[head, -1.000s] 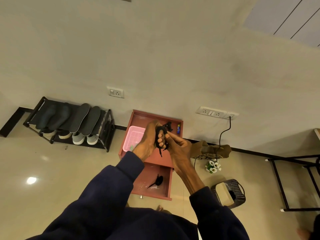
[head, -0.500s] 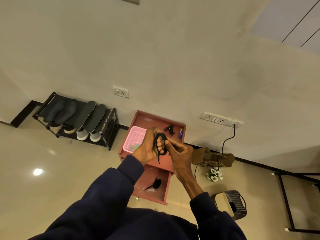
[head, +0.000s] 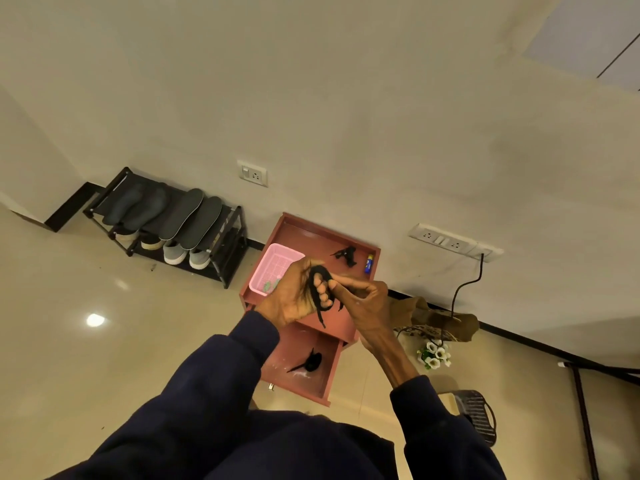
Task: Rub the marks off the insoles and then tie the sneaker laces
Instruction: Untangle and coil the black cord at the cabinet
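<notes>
The black lace (head: 320, 269) is held in the air above the red cabinet (head: 311, 237); it is looped around the curled fingers (head: 322, 289) of the left hand (head: 294, 294), and the right hand (head: 367, 306) pinches it between thumb and forefinger; it looks light, soft and limp, a flat woven cord, best taken near its tip; the dark insoles (head: 194, 216), probably thin and flexible, lean on the shoe rack (head: 230, 268).

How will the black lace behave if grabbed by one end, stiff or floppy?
Likely floppy: the black lace loops tightly round fingers of the left hand, and its free tail droops below. Probably very light, since the right hand handles it with just a fingertip pinch. It may unwind if released.
</notes>
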The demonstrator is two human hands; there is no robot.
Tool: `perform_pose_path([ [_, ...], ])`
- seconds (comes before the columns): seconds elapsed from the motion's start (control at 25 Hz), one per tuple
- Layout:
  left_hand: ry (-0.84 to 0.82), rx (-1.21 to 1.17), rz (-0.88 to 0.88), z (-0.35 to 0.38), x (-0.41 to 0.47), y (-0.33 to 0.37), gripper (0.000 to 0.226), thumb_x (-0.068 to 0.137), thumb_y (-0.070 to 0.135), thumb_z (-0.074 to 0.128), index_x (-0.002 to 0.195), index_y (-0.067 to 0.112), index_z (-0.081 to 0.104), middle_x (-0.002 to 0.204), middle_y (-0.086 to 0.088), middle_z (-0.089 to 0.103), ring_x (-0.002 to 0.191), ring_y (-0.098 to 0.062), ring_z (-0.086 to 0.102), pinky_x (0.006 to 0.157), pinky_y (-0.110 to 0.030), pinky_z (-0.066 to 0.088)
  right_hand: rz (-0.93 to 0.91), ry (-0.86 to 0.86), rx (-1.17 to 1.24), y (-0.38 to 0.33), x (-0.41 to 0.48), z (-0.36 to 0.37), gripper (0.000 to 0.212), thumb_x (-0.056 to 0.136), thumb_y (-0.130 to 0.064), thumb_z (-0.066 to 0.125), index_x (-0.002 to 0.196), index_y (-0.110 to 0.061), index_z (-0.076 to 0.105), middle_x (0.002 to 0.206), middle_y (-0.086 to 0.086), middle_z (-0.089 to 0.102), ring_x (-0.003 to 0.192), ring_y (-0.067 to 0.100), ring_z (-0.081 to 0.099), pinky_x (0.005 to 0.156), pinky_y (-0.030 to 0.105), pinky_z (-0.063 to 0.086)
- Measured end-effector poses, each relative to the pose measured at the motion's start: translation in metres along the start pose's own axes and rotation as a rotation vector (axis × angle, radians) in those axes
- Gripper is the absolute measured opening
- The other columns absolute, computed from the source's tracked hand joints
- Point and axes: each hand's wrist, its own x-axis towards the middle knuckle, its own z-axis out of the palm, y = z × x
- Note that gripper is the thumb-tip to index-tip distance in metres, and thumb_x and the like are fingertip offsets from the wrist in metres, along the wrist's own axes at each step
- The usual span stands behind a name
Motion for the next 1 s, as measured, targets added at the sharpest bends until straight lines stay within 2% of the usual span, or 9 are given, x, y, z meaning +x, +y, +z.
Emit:
perform_pose_path([
  [0.08,-0.038,-0.026,-0.034,-0.011,-0.003,-0.001,0.057,0.093,0.022,0.045,0.040,0.007,0.057,0.042,-0.008,0.053,0.035,-0.018,0.052,0.047,-0.026,0.052,-0.043,-0.048,-0.027,-0.001,-0.001,0.001,0.024,0.090,0.002,0.073,0.111,-0.008,0.076,0.099,0.000,0.079,0.096,0.022,0.076,0.084,0.029,0.060],
  [0.2,0.015,-0.063,-0.040,-0.018,-0.002,-0.008,0.068,0.100,0.023,0.035,0.038,0.005,0.058,0.042,-0.007,0.054,0.035,-0.017,0.054,0.049,-0.026,0.054,-0.026,-0.050,-0.013,0.012,-0.002,0.008,0.022,0.090,0.002,0.072,0.112,-0.001,0.075,0.103,0.006,0.079,0.098,0.026,0.075,0.086,0.031,0.060],
  [0.44,0.121,-0.123,-0.007,-0.040,0.005,-0.011,0.065,0.100,0.023,0.038,0.040,0.006,0.058,0.042,-0.006,0.053,0.036,-0.015,0.054,0.045,-0.023,0.052,0.060,-0.048,-0.058,0.032,0.005,0.025,0.020,0.091,-0.001,0.072,0.111,0.000,0.076,0.104,0.007,0.079,0.098,0.024,0.075,0.083,0.028,0.059],
  [0.56,0.206,-0.092,-0.010,-0.055,0.012,-0.008,0.066,0.101,0.031,0.043,0.040,0.009,0.054,0.041,-0.006,0.051,0.035,-0.015,0.050,0.045,-0.023,0.052,0.113,-0.020,-0.075,0.046,0.010,0.042,0.021,0.091,-0.007,0.074,0.112,-0.002,0.077,0.105,0.008,0.078,0.099,0.026,0.075,0.085,0.036,0.060],
  [0.68,0.247,-0.047,-0.031,-0.068,0.018,0.001,0.063,0.102,0.032,0.045,0.044,0.011,0.051,0.042,-0.003,0.047,0.035,-0.013,0.044,0.043,-0.022,0.048,0.166,0.039,-0.072,0.055,0.014,0.058,0.023,0.090,-0.011,0.075,0.112,-0.004,0.077,0.105,0.008,0.078,0.099,0.027,0.075,0.087,0.039,0.059],
  [0.84,0.172,-0.079,-0.045,-0.106,0.030,0.017,0.054,0.103,0.023,0.043,0.051,0.009,0.049,0.045,-0.004,0.047,0.031,-0.007,0.031,0.035,-0.017,0.030,0.259,0.111,-0.024,0.065,0.020,0.090,0.026,0.091,-0.009,0.074,0.115,0.001,0.074,0.106,0.011,0.078,0.101,0.028,0.074,0.088,0.033,0.059],
  [1.0,0.141,-0.136,-0.063,-0.139,0.049,0.018,0.054,0.103,0.019,0.040,0.053,0.006,0.056,0.050,-0.008,0.053,0.030,-0.006,0.033,0.033,-0.017,0.032,0.416,0.208,0.060,0.083,0.024,0.120,0.022,0.095,-0.016,0.070,0.113,-0.006,0.075,0.101,0.007,0.078,0.096,0.025,0.075,0.083,0.033,0.061],
])
